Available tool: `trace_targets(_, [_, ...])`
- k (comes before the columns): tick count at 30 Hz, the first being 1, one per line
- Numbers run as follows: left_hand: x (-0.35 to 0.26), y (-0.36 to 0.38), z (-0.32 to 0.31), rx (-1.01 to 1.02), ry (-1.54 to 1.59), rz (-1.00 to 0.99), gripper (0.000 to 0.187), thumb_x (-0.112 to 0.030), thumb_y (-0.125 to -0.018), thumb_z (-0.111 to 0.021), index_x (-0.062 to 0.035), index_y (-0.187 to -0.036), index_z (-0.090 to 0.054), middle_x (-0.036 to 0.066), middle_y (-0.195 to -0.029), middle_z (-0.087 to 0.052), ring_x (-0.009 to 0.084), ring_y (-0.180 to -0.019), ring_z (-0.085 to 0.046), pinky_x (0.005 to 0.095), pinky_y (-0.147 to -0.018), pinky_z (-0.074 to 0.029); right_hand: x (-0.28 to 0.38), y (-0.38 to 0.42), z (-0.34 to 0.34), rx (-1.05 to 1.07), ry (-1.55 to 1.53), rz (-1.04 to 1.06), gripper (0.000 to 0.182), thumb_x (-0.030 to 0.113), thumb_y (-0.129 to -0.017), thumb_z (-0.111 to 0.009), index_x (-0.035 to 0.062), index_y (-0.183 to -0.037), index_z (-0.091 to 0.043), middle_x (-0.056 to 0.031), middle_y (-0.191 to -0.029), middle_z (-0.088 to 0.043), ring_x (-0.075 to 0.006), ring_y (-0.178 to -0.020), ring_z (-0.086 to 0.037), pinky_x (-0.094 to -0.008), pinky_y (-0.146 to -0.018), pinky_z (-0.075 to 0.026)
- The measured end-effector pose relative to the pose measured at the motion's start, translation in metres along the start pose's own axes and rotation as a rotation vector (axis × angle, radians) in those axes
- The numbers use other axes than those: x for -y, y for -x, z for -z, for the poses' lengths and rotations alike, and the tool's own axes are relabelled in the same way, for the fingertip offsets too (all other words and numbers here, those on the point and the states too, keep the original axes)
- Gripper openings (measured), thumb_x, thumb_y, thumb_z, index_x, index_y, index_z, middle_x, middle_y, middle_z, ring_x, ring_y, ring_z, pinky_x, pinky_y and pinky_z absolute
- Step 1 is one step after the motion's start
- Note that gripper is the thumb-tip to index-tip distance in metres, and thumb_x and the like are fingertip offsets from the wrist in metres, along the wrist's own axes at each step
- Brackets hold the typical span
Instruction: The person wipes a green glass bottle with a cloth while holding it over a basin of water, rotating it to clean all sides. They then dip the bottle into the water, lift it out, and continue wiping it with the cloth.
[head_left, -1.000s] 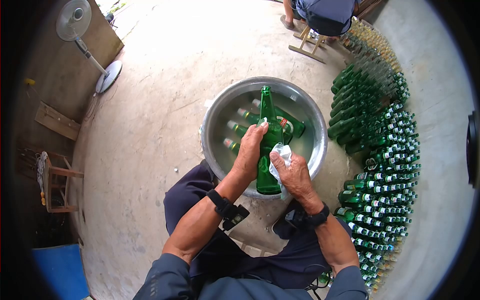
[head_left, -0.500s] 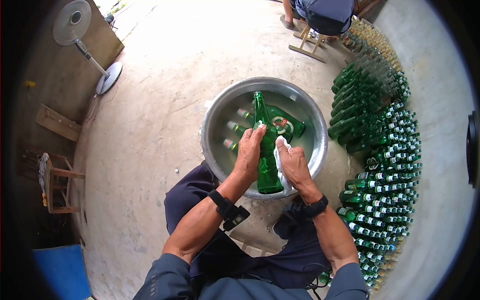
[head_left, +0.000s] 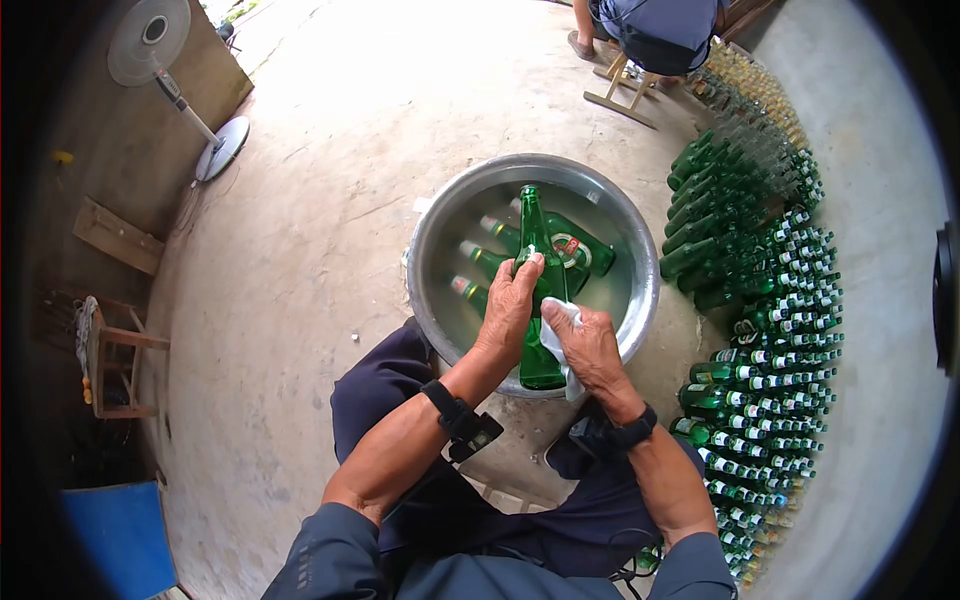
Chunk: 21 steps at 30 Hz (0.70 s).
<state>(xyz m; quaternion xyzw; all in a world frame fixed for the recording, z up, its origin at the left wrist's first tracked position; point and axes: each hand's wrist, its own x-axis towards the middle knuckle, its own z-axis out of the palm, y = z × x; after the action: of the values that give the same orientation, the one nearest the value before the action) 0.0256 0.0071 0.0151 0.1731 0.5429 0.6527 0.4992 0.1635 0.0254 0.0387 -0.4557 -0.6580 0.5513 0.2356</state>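
Note:
A green glass bottle [head_left: 534,232] is held over the metal basin [head_left: 648,280], neck pointing away from me. My left hand [head_left: 510,308] is closed around its middle, thumb lying along the upper body. On the lower right side of the bottle, my right hand [head_left: 594,350] presses a white cloth [head_left: 552,343] against the glass, thumb on top. Below, several green bottles [head_left: 592,252] lie in the cloudy water, one showing a round red and white label. Parts of them are hidden behind my left hand and the held bottle.
Rows of stacked green bottles [head_left: 765,380] line the wall on my right. A person [head_left: 665,25] sits on a low wooden stool at the top. To the left are a standing fan [head_left: 185,110], a wooden stool [head_left: 130,340] and a blue panel [head_left: 122,540].
My right thumb and the cloth have shifted left and slightly down, further across the bottle's face. My left hand keeps its hold. The whole view has moved slightly.

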Motion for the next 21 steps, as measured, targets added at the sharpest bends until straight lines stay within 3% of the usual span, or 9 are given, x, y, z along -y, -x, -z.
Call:
trace_targets(1, [-0.001, 0.001, -0.001, -0.053, -0.020, -0.038, 0.041, -0.038, -0.097, -0.066, -0.0001, -0.112, -0.060, 0.005, -0.100, -0.061, 0.0133, -0.091, -0.053, 0.0299, -0.082, -0.045, 0.000, -0.004, -0.002, -0.056, 0.066, -0.034, 0.050, 0.045, -0.100, -0.065, -0.0038, -0.092, -0.072, -0.0121, -0.069, -0.069, -0.0190, -0.066, -0.065, -0.0380, -0.066, -0.052])
trace_targets(2, [-0.002, 0.002, 0.000, -0.033, -0.113, -0.082, 0.043, -0.039, -0.097, -0.066, 0.0005, -0.113, -0.059, 0.006, -0.101, -0.061, 0.0151, -0.094, -0.053, 0.0319, -0.083, -0.044, -0.004, -0.009, -0.005, -0.110, 0.113, 0.021, 0.061, 0.052, -0.102, -0.058, -0.0042, -0.080, -0.071, -0.0139, -0.060, -0.063, -0.0209, -0.058, -0.061, -0.0403, -0.062, -0.050])
trace_targets(10, [0.010, -0.010, 0.006, -0.025, -0.025, 0.033, 0.050, -0.044, -0.096, -0.066, 0.0005, -0.115, -0.057, 0.009, -0.101, -0.061, 0.0160, -0.092, -0.053, 0.0329, -0.082, -0.045, -0.005, -0.029, -0.001, -0.121, 0.108, -0.051, 0.070, 0.055, -0.104, -0.053, -0.0053, -0.070, -0.065, -0.0140, -0.054, -0.058, -0.0216, -0.054, -0.058, -0.0443, -0.058, -0.045])
trace_targets(13, [-0.001, -0.009, 0.005, -0.033, 0.020, 0.080, 0.052, -0.046, -0.095, -0.067, 0.0015, -0.116, -0.057, 0.010, -0.101, -0.060, 0.0167, -0.092, -0.054, 0.0337, -0.081, -0.046, 0.006, -0.017, 0.005, 0.038, 0.103, -0.152, 0.056, 0.047, -0.103, -0.059, -0.0046, -0.083, -0.067, -0.0129, -0.068, -0.067, -0.0193, -0.065, -0.063, -0.0411, -0.063, -0.049])
trace_targets(15, [-0.005, -0.009, 0.007, -0.044, 0.075, 0.119, 0.055, -0.047, -0.094, -0.067, 0.0022, -0.116, -0.056, 0.010, -0.101, -0.060, 0.0174, -0.091, -0.054, 0.0345, -0.081, -0.046, 0.004, -0.006, 0.006, 0.164, -0.039, 0.099, 0.038, 0.034, -0.100, -0.066, -0.0037, -0.104, -0.067, -0.0118, -0.088, -0.072, -0.0171, -0.080, -0.066, -0.0367, -0.073, -0.053])
trace_targets(16, [-0.005, -0.011, 0.009, -0.025, 0.059, 0.114, 0.059, -0.048, -0.093, -0.068, 0.0035, -0.119, -0.056, 0.011, -0.103, -0.061, 0.0184, -0.092, -0.056, 0.0349, -0.081, -0.047, 0.004, -0.003, 0.010, 0.242, -0.007, 0.072, 0.037, 0.023, -0.096, -0.071, -0.0037, -0.121, -0.061, -0.0117, -0.099, -0.072, -0.0159, -0.091, -0.066, -0.0333, -0.083, -0.054])
trace_targets(19, [-0.002, -0.016, 0.012, -0.005, -0.014, 0.091, 0.071, -0.052, -0.091, -0.068, 0.0071, -0.129, -0.054, 0.016, -0.110, -0.062, 0.0215, -0.097, -0.059, 0.0357, -0.084, -0.049, 0.011, 0.009, 0.017, 0.294, 0.011, 0.134, 0.041, 0.022, -0.095, -0.072, -0.0038, -0.124, -0.059, -0.0105, -0.097, -0.072, -0.0165, -0.090, -0.066, -0.0340, -0.082, -0.054])
trace_targets(21, [0.002, -0.015, 0.011, 0.005, 0.103, 0.125, 0.033, -0.038, -0.096, -0.068, -0.0077, -0.108, -0.060, 0.004, -0.099, -0.061, 0.0137, -0.086, -0.062, 0.0316, -0.074, -0.053, 0.011, 0.010, 0.016, 0.306, -0.042, 0.117, 0.043, 0.019, -0.094, -0.073, -0.0029, -0.128, -0.058, -0.0111, -0.100, -0.072, -0.0176, -0.091, -0.067, -0.0345, -0.083, -0.054])
